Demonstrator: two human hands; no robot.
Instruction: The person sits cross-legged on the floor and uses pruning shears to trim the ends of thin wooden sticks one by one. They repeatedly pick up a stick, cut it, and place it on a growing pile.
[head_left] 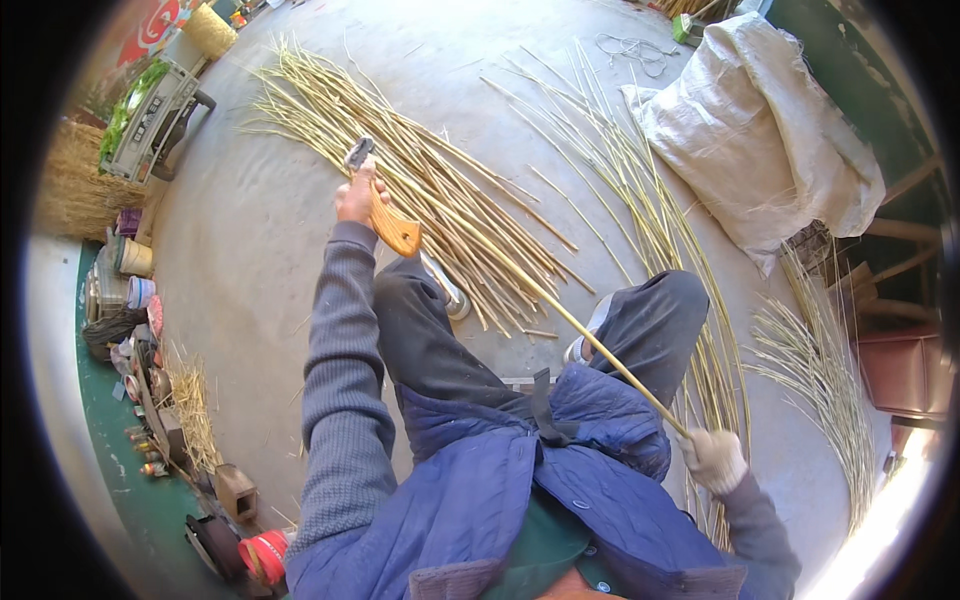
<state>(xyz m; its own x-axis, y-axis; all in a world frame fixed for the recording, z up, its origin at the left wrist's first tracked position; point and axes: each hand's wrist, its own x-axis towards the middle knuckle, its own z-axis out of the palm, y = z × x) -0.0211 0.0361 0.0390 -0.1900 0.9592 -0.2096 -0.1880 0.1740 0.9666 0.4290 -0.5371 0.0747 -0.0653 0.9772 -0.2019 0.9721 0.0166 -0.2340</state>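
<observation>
In my bare left hand (355, 196) is a tool with a curved wooden handle (397, 232) and a short grey metal head (358, 152); the fingers are wrapped round it. My right hand (716, 461), in a white knit glove, is closed on the near end of a long, thin stick (600, 347). The stick slants across my right leg toward the tool. Whether it touches the metal head is hard to make out. Beneath and beyond the left hand, a pile of cut brown sticks (440, 190) lies on the floor.
Long greenish rods (650, 225) lie to the right, partly under my right leg. A white woven sack (750, 130) and a bunch of thin twigs (820, 385) are farther right. Along the left wall stand a wooden box (236, 492), a red container (264, 556) and dry straw (190, 410).
</observation>
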